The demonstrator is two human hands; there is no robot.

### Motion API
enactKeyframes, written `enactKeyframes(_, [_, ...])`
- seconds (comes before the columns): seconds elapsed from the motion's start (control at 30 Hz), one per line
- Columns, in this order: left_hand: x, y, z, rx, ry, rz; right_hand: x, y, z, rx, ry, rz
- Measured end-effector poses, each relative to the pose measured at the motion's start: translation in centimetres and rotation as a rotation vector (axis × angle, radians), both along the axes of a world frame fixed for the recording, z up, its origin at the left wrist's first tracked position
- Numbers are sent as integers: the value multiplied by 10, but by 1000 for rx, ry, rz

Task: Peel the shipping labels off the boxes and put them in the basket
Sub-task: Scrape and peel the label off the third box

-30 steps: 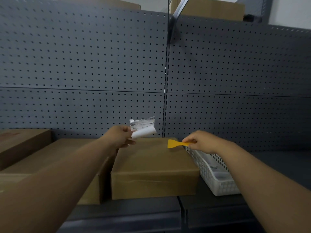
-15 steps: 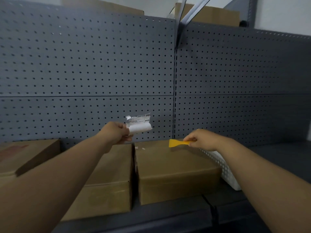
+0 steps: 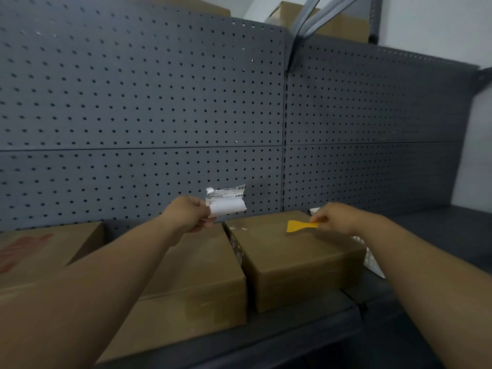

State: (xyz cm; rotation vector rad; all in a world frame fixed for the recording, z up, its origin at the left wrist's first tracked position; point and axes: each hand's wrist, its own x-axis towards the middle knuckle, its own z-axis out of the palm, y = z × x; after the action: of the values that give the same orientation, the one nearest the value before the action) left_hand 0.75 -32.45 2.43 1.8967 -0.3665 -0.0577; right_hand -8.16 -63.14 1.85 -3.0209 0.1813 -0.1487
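Observation:
My left hand (image 3: 190, 217) pinches a peeled white shipping label (image 3: 226, 202), curled and held in the air above the gap between two brown boxes. My right hand (image 3: 336, 218) grips a yellow plastic scraper (image 3: 299, 226) by its handle, blade pointing left over the top of the right-hand box (image 3: 292, 254). The middle box (image 3: 197, 283) lies under my left forearm. The white mesh basket (image 3: 372, 259) shows only as a sliver to the right of the right-hand box, mostly hidden behind my right arm.
A third brown box (image 3: 40, 251) with red print sits at far left on the dark grey shelf (image 3: 292, 339). A grey pegboard wall (image 3: 159, 115) stands directly behind the boxes. More cartons (image 3: 343, 25) rest on top of the shelving unit.
The view has swung left, so boxes and basket shifted right in frame. My left hand has lifted the label slightly higher. My right hand keeps the scraper over the right-hand box.

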Motion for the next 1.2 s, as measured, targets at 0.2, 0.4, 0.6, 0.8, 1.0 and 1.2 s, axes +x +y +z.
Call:
enactKeyframes(0.2, [7, -10, -4, -11, 43, -17, 3, -6, 2, -91, 102, -81])
enactKeyframes(0.4, [23, -18, -6, -32, 50, -21, 45, 21, -5, -103, 106, -35])
enactKeyframes(0.6, [38, -25, -8, -35, 68, -10, 59, 6, -1, -153, 147, 3])
enactKeyframes(0.8, [48, -33, -11, -22, 70, -12, 54, -19, 16, -201, 211, 20])
enactKeyframes(1.0, [55, -38, -12, -21, 64, -21, 83, 19, -2, -73, 154, 125])
enactKeyframes(1.2, [58, -37, -11, -29, 63, -10, 57, -22, 13, -137, 226, 31])
